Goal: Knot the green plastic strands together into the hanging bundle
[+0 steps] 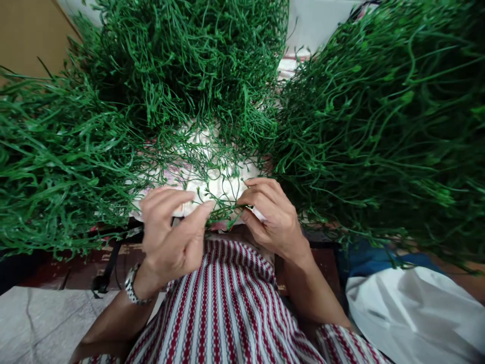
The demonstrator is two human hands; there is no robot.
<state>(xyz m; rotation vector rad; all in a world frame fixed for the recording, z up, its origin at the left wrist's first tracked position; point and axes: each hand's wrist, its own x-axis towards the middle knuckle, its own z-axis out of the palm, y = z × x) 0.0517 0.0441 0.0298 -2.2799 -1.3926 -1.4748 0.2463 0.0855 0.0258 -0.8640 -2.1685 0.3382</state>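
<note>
My right hand [271, 215] has its thumb and fingertips pinched together on a thin green plant stem [229, 207] with small bud-like tips. Facing it, my left hand [174, 230] holds its thumb and forefinger apart beside the same sprigs, with no stem visibly gripped. Below both hands' fingertips lies a pale patterned cloth [182, 174], strewn with loose green sprigs. The stems look glossy, perhaps plastic, but I cannot tell for certain.
Large heaps of green stems rise at the left [56, 162], at the back [197, 55] and at the right [379, 136]. A white bag or cloth [420, 313] sits at the lower right. A brown wooden edge [87, 268] runs along the near side.
</note>
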